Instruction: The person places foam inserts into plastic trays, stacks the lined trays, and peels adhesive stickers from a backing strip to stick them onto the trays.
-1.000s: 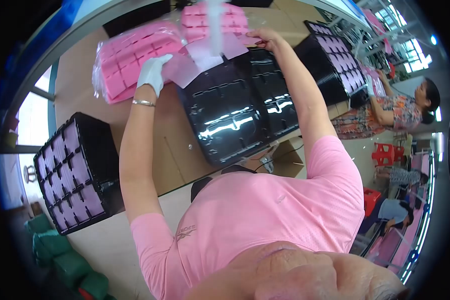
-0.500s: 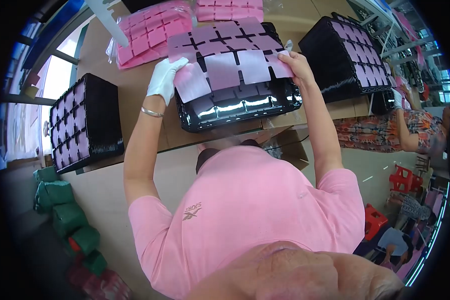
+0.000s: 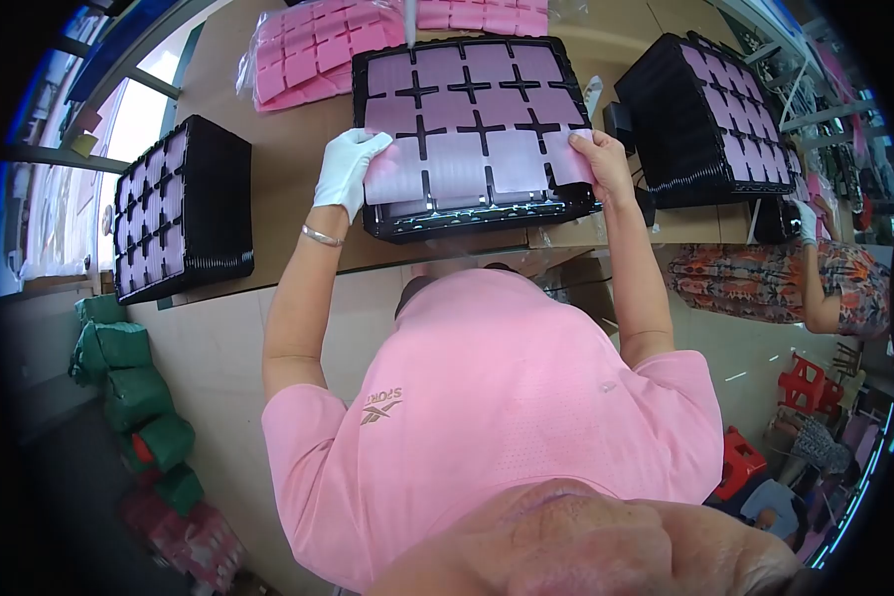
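Observation:
A pink foam sheet with cross-shaped slits (image 3: 467, 104) lies over a black plastic tray (image 3: 437, 225), its near edge still lifted at the front. My left hand (image 3: 346, 171), in a white glove, pinches the sheet's near left corner between thumb and fingers. At the near right corner, my bare right hand (image 3: 603, 162) grips the sheet with the thumb on top. Black dividers of the tray show through the slits. The tray's compartments under the sheet are hidden.
Tall stacks of black trays with pink sheets stand at left (image 3: 204, 214) and right (image 3: 666, 129). Bagged pink foam sheets (image 3: 318, 50) lie behind the tray. Green bundles (image 3: 139, 397) sit on the floor at left. A co-worker in a patterned garment (image 3: 745, 283) is at right.
Both hands have lowered the foam sheet toward me and flattened it onto the tray. Earlier it was raised and skewed, with the tray's front compartments showing; now it covers most of them.

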A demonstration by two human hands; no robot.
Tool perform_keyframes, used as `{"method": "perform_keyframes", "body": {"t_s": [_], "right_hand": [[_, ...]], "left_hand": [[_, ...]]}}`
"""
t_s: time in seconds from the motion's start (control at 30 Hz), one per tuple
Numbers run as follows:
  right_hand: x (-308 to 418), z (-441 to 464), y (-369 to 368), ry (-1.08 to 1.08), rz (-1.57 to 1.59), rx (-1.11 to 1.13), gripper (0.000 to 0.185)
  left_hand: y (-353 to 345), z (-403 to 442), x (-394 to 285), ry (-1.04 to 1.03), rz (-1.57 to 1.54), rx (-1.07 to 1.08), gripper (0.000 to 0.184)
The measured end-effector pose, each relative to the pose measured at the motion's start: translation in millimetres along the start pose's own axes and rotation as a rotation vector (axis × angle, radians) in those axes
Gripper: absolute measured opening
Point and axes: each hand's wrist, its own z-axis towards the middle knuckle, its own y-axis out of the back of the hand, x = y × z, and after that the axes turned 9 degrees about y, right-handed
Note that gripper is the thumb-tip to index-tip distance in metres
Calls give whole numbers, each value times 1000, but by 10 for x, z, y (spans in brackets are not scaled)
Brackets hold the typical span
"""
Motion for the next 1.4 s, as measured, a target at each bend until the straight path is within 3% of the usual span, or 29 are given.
{"method": "perform_keyframes", "body": {"t_s": [0.3, 0.37, 0.47, 0.53, 0.63, 0.83, 1.17, 1.2, 1.23, 1.27, 1.37, 1.4], "right_hand": [[21, 33, -77, 8, -86, -30, 14], [27, 20, -80, 9, -85, -46, 14], [-8, 51, -63, 13, -82, -32, 15], [-60, 93, -27, 23, -106, -40, 16], [-20, 53, -36, 24, -134, -31, 21], [38, -37, 74, 115, -374, -49, 31], [127, -92, 53, 179, -778, -45, 36], [150, -108, 36, 264, -907, -49, 37], [174, -133, 18, 349, -1038, -53, 39], [203, -179, 6, 277, -1162, -110, 40], [261, -206, 90, 453, -1461, -126, 39], [311, -196, 126, 424, -1430, -82, 44]], "left_hand": [[11, 139, 36, -29, -8, -22, 22], [39, 74, 22, -18, 57, 19, 33], [65, 192, 117, 11, 96, 21, 33], [25, 102, 13, 129, 53, -43, 46], [-45, -160, -177, 189, 20, -42, 49], [4, -224, 31, 124, 54, -66, 58], [-31, -188, 200, -20, 502, -187, 64], [-35, -195, 192, -21, 502, -176, 64], [-46, -228, 170, -75, 662, -250, 65], [-56, -253, 151, -132, 821, -325, 66], [-59, -262, 115, -141, 1053, -392, 64], [-137, -384, -93, 3, 1060, -327, 63]]}}
